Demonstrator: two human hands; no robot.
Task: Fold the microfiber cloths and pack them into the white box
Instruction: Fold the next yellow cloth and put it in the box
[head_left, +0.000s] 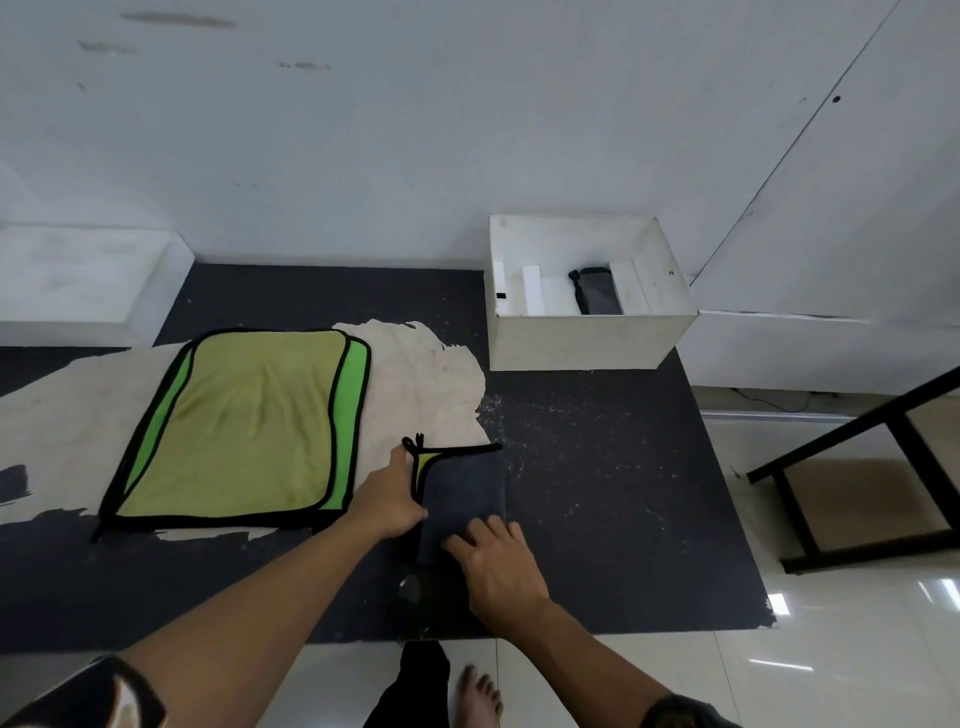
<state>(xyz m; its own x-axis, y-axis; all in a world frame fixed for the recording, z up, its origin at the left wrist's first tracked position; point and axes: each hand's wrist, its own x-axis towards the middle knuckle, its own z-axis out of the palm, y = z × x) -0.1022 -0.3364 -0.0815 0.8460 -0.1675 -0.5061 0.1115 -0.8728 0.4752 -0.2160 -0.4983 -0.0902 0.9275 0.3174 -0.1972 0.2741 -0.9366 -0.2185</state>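
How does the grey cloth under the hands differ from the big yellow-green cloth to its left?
The grey cloth is folded small; the yellow-green cloth lies spread flat and looks much larger. The grey cloth shows a dark face with one green corner; the yellow-green cloth shows its light face. The left hand and the right hand touch the grey cloth; neither hand is on the yellow-green cloth. Both have black edging.
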